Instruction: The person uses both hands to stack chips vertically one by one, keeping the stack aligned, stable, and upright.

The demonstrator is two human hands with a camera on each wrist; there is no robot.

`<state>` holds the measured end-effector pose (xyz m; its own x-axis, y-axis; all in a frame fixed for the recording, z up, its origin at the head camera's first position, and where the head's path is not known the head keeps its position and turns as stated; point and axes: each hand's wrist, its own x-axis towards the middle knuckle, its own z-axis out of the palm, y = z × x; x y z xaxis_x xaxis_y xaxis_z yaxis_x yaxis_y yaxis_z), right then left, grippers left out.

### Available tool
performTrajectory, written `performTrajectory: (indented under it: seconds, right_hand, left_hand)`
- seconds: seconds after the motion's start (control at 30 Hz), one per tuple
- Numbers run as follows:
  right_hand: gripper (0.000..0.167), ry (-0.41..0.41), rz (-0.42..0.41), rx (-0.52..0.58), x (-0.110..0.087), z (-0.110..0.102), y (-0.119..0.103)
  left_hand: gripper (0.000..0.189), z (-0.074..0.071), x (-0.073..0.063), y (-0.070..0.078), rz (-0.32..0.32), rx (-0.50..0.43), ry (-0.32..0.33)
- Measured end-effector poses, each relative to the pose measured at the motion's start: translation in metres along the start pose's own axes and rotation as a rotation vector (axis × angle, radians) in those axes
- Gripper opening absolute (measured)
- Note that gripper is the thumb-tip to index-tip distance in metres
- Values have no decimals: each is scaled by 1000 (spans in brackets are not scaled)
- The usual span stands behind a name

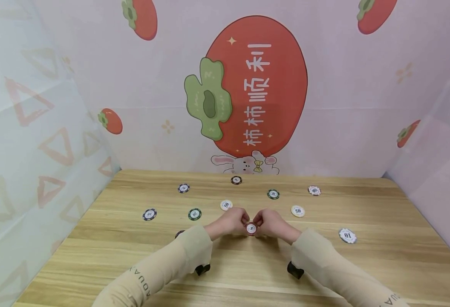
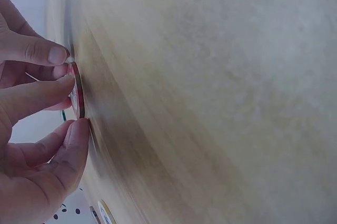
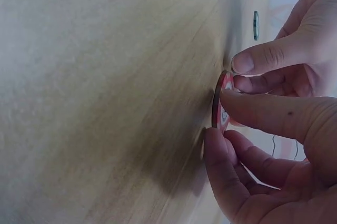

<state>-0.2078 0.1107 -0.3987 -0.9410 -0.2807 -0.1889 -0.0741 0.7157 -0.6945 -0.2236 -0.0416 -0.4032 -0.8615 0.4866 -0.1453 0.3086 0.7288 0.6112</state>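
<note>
Both hands meet at a red poker chip [image 1: 251, 229] with a white centre, low over the wooden table. My left hand [image 1: 232, 221] pinches its left side, thumb across the chip's face and fingertips at the rim. From the right, my right hand [image 1: 272, 224] grips the opposite side in the same way. In the left wrist view the chip [image 2: 78, 91] is seen nearly edge-on between the fingertips of both hands. The right wrist view shows the chip [image 3: 221, 100] tilted, its lower edge close to the tabletop. Fingers cover parts of its face.
White chips marked 50 lie behind the left hand [image 1: 226, 205] and behind the right hand [image 1: 298, 211]. Another white chip [image 1: 347, 236] is at right. Green chips [image 1: 195, 214], blue chips [image 1: 149, 214] and a black chip [image 1: 236, 180] are spread around. The left sleeve partly hides a dark chip [image 1: 179, 233].
</note>
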Motion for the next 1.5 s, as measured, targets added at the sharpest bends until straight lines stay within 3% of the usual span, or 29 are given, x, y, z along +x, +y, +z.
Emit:
performTrajectory:
  seconds: [0.3, 0.53, 0.87, 1.33, 1.5]
  right_hand:
    - [25, -10, 14, -14, -6, 4, -1]
    - [25, -14, 18, -8, -15, 8, -3]
    - [27, -35, -15, 10, -29, 14, -3]
    - [25, -24, -191, -16, -50, 23, -2]
    - [24, -43, -200, -7, -57, 26, -1]
  left_hand:
    - [30, 5, -5, 6, 11, -17, -39]
    - [28, 10, -13, 8, 55, 18, -28]
    - [29, 13, -26, 11, 49, 0, -51]
    - [28, 20, -48, 17, 57, -3, -80]
    - [28, 24, -55, 17, 69, 18, -78]
